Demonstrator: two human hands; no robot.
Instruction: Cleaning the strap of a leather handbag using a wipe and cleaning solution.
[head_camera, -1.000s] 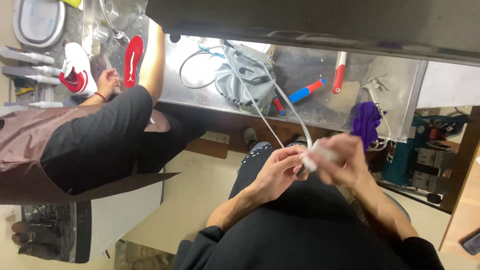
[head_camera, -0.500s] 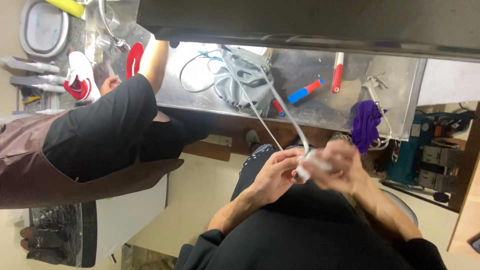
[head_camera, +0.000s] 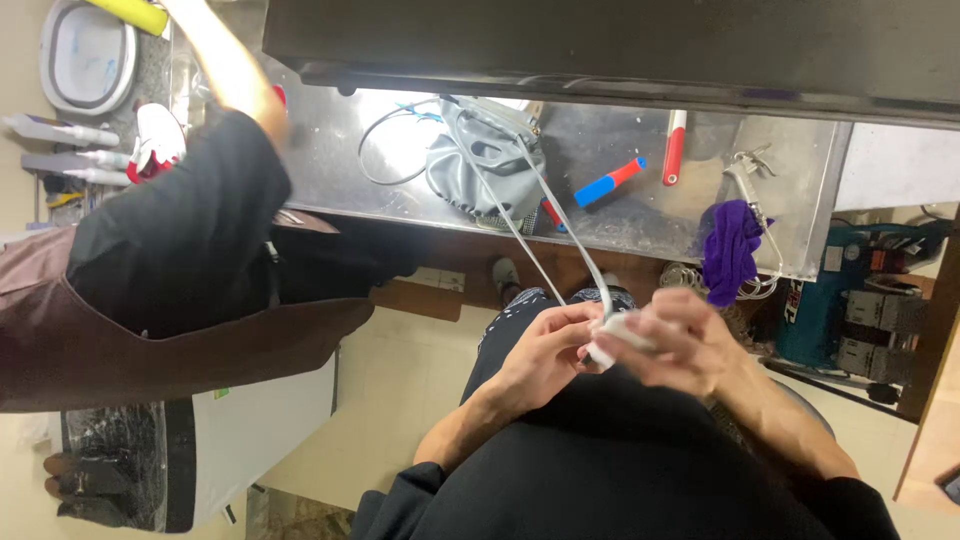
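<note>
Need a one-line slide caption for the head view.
Left hand and right hand grip a white strap below a metal bench.

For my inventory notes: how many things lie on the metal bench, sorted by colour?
Grey: 1, a bag
Purple: 1, a cloth
Red and blue: 1, a marker
Red and white: 1, a marker
Total: 4 on the metal bench; smaller items are too unclear to count.

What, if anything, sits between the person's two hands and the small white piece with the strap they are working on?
Nothing visible does. The left hand and right hand both already touch the small white piece, fingers closed around it over the lap. Its white strap runs freely up to the grey bag on the metal bench.
</note>
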